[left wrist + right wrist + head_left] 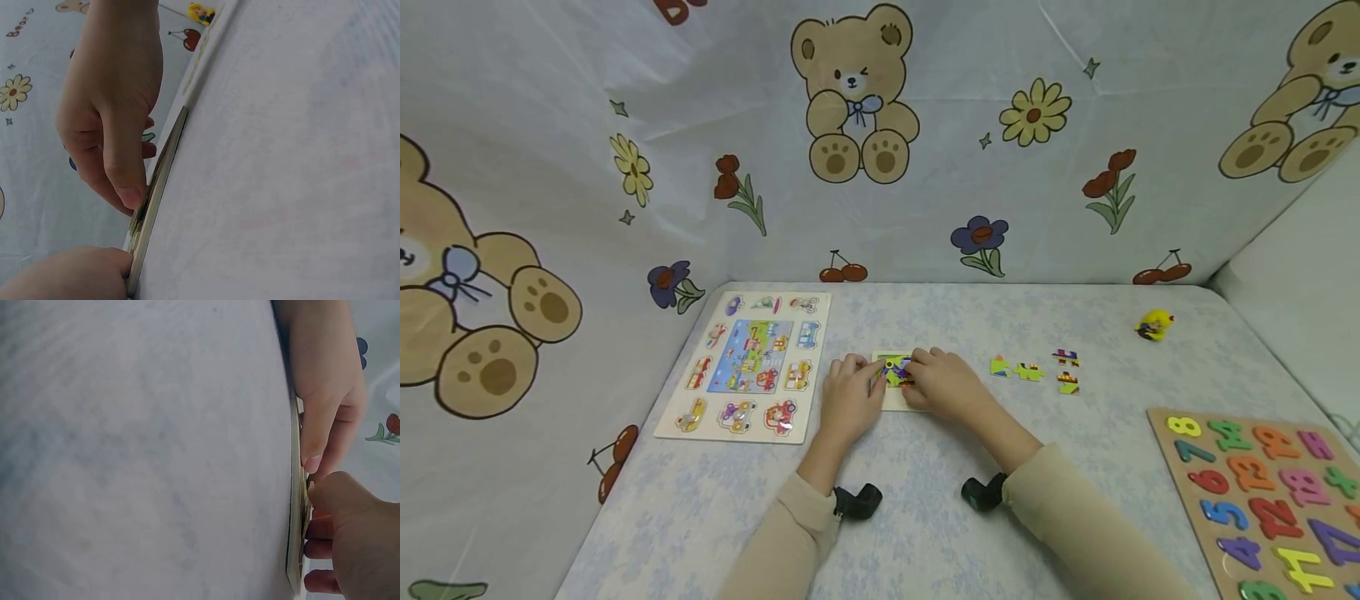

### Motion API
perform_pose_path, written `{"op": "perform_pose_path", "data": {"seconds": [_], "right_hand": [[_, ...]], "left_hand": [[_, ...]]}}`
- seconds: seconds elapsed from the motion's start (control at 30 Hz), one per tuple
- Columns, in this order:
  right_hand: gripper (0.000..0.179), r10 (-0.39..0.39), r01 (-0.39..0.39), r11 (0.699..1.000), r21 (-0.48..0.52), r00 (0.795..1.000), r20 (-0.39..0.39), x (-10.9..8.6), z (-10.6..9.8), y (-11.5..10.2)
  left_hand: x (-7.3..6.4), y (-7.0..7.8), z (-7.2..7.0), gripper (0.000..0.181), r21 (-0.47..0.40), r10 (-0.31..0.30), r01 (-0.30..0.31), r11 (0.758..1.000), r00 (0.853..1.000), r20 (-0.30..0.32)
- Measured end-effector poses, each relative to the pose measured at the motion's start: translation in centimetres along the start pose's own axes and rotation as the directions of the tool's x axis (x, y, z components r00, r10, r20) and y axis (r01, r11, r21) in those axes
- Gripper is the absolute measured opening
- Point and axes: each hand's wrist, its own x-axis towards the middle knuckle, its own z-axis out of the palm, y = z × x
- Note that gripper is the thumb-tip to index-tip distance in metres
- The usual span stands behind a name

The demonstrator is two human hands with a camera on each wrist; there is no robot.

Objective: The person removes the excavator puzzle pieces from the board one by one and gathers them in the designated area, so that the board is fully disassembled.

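Observation:
A small wooden jigsaw board (pixel 897 403) lies on the table between both hands, its bright yellow-green and purple pieces (pixel 895 369) partly covered by fingers. At its left side, my left hand (pixel 850 404) rests with extended fingertips touching the pieces; the right wrist view shows its thumb (pixel 312 440) pointing down onto the board. From the right, my right hand (pixel 947 385) pinches a jigsaw piece at the board. The left wrist view has the right thumb (pixel 128 181) and a finger meeting over a piece that sits tilted on the board's edge (pixel 156 200). Palms hide much of the picture.
Several loose jigsaw pieces (pixel 1028 372) lie to the right. A vehicle puzzle board (pixel 670 421) is on the left, a number board (pixel 1172 467) at the front right, and a yellow duck toy (pixel 1154 325) at the back right. Bear-printed cloth (pixel 925 233) hangs behind.

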Motion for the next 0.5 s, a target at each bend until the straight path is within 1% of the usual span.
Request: {"op": "perform_pose_path", "data": {"seconds": [0.2, 0.4, 0.5], "right_hand": [[0.032, 0.005, -0.011, 0.991, 0.131, 0.999, 0.044, -0.05, -0.07, 0.53], [0.037, 0.013, -0.025, 0.982, 0.185, 0.998, 0.067, -0.19, 0.15, 0.91], [0.038, 0.037, -0.053, 0.975, 0.218, 0.996, 0.077, -0.22, 0.15, 0.88]], "left_hand": [[0.0, -0.07, 0.07, 0.034, 0.001, -0.004, 0.004, 1.0, 1.0, 0.004], [0.04, -0.07, 0.1, 0.034, -0.006, -0.004, 0.004, 1.0, 1.0, -0.003], [0.07, -0.08, 0.1, 0.034, -0.01, -0.005, 0.005, 1.0, 1.0, -0.005]]}}
